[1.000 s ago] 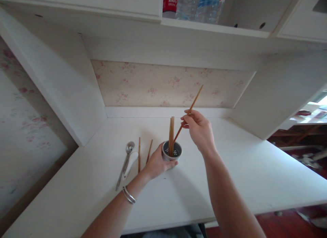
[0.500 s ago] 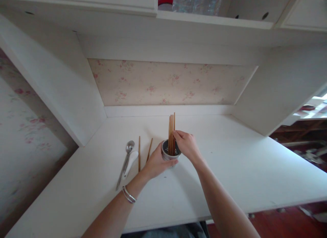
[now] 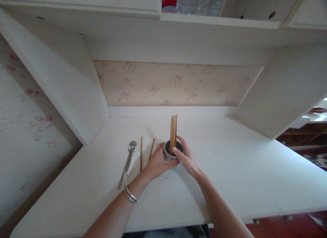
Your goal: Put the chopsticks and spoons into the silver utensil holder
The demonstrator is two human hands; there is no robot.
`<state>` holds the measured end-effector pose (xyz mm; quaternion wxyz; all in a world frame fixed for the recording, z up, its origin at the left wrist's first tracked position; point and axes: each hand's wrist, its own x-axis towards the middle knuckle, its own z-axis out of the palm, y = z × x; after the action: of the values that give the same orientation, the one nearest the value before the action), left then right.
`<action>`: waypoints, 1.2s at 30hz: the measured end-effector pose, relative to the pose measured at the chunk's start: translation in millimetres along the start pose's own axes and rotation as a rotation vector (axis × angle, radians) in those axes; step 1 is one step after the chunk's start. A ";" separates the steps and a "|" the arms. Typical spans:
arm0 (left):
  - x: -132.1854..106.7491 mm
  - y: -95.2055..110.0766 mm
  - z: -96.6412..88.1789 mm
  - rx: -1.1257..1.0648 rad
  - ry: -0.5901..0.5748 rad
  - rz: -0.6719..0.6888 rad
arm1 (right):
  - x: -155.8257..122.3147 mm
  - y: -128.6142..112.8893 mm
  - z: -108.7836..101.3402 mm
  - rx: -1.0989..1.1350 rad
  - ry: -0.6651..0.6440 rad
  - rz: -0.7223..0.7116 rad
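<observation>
left hand (image 3: pixel 158 163) clasps the round grey cup (image 3: pixel 168 157); right hand (image 3: pixel 188 159), grip unclear, touches its right rim, thumb by slim brown wooden chopsticks (image 3: pixel 174 132) inside

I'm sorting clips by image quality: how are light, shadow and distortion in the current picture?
Head view: soft light, with glare at the right edge; head view: a faint shadow runs across the table from the cup toward the person; same view: the panels splay outward, suggesting a wide lens; the chopsticks look fairly clear.
</observation>
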<state>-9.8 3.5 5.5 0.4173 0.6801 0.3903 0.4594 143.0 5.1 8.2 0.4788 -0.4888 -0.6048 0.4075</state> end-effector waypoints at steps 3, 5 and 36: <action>0.3 0.1 -9.0 0.115 -0.007 0.006 | -6.8 3.4 3.0 0.059 -0.025 0.003; 0.6 0.4 -21.0 0.163 -0.095 0.008 | -7.0 2.8 3.6 0.092 -0.038 -0.010; -3.4 -26.1 -49.7 1.209 -0.110 -0.327 | -3.4 10.1 3.5 0.073 0.022 -0.023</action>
<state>-61.8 19.8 -8.3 0.0434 0.7500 0.6580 0.0520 141.8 3.6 -2.9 0.5077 -0.4683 -0.5898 0.4183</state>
